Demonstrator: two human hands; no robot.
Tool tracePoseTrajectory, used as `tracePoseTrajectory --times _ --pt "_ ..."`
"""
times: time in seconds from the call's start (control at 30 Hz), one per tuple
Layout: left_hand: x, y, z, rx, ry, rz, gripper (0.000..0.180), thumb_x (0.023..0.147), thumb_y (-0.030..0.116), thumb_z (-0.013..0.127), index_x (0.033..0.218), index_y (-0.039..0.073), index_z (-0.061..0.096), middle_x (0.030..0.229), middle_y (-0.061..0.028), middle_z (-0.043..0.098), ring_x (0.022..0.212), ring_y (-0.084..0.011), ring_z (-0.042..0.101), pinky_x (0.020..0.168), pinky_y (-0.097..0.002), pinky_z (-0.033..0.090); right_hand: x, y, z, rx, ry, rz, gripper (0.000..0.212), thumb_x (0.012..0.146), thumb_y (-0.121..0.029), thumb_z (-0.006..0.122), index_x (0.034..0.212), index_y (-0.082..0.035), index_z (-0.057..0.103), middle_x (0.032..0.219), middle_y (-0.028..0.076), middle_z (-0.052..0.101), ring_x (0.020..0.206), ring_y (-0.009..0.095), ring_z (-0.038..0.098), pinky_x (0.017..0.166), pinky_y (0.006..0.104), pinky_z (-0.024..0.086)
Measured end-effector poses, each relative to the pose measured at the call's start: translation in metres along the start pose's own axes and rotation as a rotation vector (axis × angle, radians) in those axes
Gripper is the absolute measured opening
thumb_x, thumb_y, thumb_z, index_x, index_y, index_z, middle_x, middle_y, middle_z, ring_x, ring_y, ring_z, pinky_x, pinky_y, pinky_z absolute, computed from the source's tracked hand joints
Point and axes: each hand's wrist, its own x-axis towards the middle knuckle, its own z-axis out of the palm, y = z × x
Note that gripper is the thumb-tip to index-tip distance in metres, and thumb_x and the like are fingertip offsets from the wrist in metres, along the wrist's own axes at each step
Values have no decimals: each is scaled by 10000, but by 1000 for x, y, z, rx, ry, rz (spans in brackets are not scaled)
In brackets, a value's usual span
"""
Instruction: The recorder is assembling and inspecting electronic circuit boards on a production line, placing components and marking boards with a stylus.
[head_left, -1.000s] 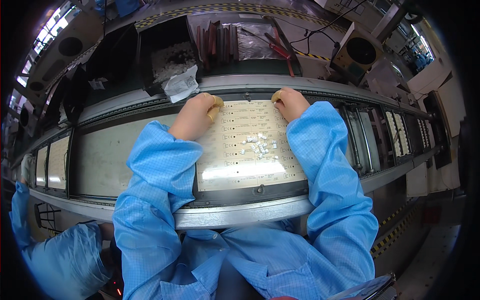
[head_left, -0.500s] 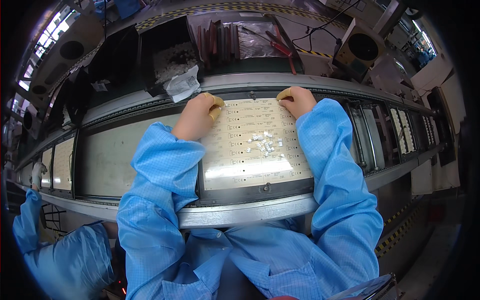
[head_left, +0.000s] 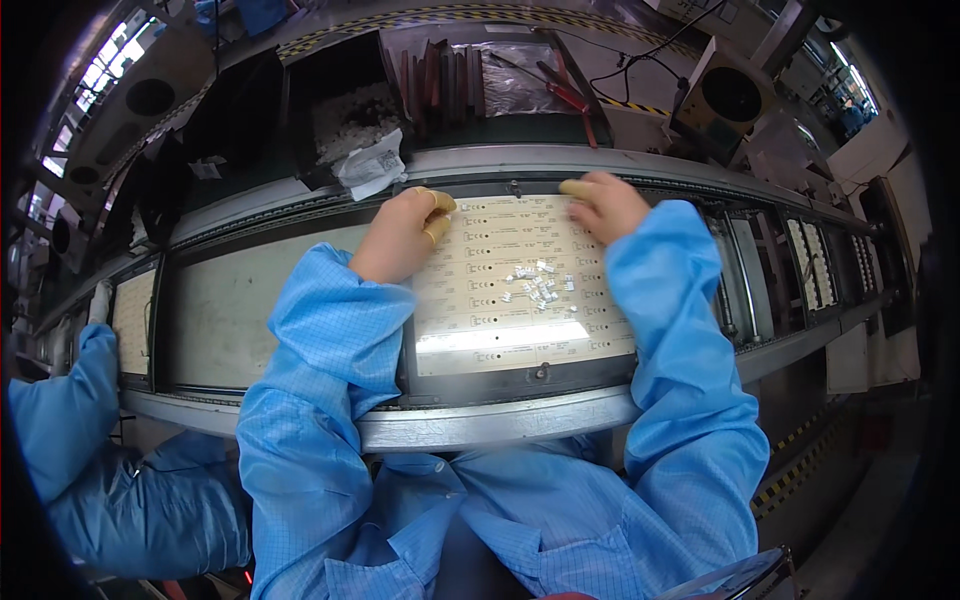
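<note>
A cream printed circuit board panel (head_left: 470, 335) lies flat in a dark frame (head_left: 560, 377) on the conveyor. Several small white connectors (head_left: 541, 289) are heaped loosely right of its middle. My left hand (head_left: 395, 240), yellow covers on its fingers, rests at the panel's far left corner. Its fingers are curled together, and whatever they hold is hidden. A tiny white piece (head_left: 463, 207) sits just beside those fingertips. By the far right corner is my right hand (head_left: 612, 210), slightly blurred, index finger and thumb apart with nothing visible between them.
Beyond the conveyor's far rail (head_left: 470, 155) stands a black bin (head_left: 300, 110) of white parts, with a crumpled white bag (head_left: 372, 167) at its front. Dark red strips and a red-handled tool (head_left: 566, 96) lie alongside. At left, a co-worker's sleeve (head_left: 75, 400) reaches to another panel (head_left: 133, 325).
My right hand has drawn back from the panel's far right corner, its fingertips parting. My left hand stays at its corner. The co-worker's arm has moved in nearer the conveyor.
</note>
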Motion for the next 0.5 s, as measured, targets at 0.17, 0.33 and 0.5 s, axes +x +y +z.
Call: tracePoseTrajectory --times 0.17,0.33,0.5 --pt "-7 6 -18 -31 -43 -58 170 822 68 581 975 1 612 932 -170 610 872 -316 589 778 -358 477 -14 15 -34 -490 -175 506 402 911 -398 469 1138 -96 606 982 177 623 948 319 598 853 419 459" --pt "-14 9 -49 25 -51 23 167 795 68 603 948 0 611 915 -162 614 848 -302 584 756 -357 475 -9 7 -36 -194 -375 777 688 892 -585 359 1013 26 650 982 199 642 887 313 615 828 386 455" --pt "-22 6 -67 119 -100 33 163 764 58 622 917 2 629 884 -158 620 869 -304 568 781 -358 464 -6 -3 -26 -93 -356 752 656 876 -579 409 951 16 673 904 173 661 817 282 629 764 373 469"
